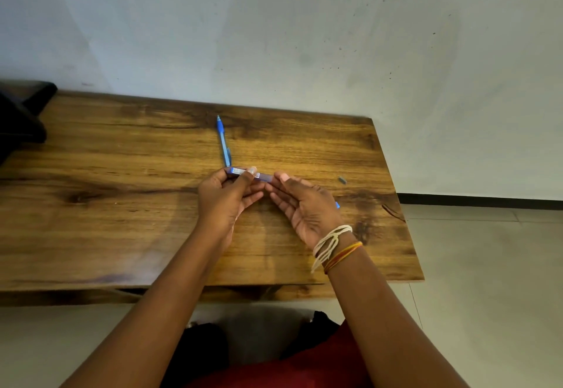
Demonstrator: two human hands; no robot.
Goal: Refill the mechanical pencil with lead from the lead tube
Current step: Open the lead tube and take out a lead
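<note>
The left hand gripped the lead tube, and the right hand pinched its end. The mechanical pencil lay on the counter just behind the tube, apparently not yet refilled.

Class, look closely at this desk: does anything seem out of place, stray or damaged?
Mostly tidy. One small grey piece lies alone on the table, right of the hands, possibly a cap or eraser. The table's right edge shows a dark crack-like mark. The mechanical pencil lies untouched.

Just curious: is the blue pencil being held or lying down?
Lying down: the blue pencil rests flat on the table, untouched. Both hands are on the lead tube instead.
</note>
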